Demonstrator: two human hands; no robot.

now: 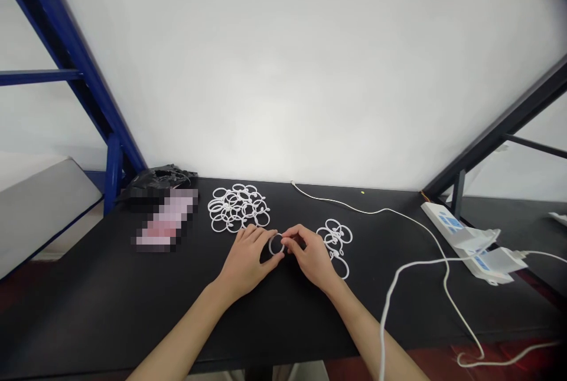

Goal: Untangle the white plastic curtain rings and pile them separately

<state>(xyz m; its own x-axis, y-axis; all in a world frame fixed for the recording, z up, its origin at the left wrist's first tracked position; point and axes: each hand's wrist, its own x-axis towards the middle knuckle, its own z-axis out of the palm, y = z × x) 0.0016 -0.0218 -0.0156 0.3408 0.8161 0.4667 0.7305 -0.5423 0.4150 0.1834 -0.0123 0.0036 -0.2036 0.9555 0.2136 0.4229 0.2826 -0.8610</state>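
Between my two hands is one white curtain ring [270, 249], held just over the black table. My left hand [248, 257] grips its left side, thumb below and fingers above. The fingertips of my right hand [310, 254] pinch the ring's right side, partly hiding that edge. Beyond my left hand lies a large pile of white rings [230, 211] with small eyelets. A smaller group of similar rings [340, 232] lies beside my right hand, its lower part partly covered by that hand.
A black plastic bag [162, 178] and a blurred pinkish item [168, 221] lie at the left. On the right, a white power strip [454, 233] has plugs and white cables [392, 292] trailing over the table [110, 310]. Blue frame bars [95, 68] and a white wall [283, 74] bound the space.
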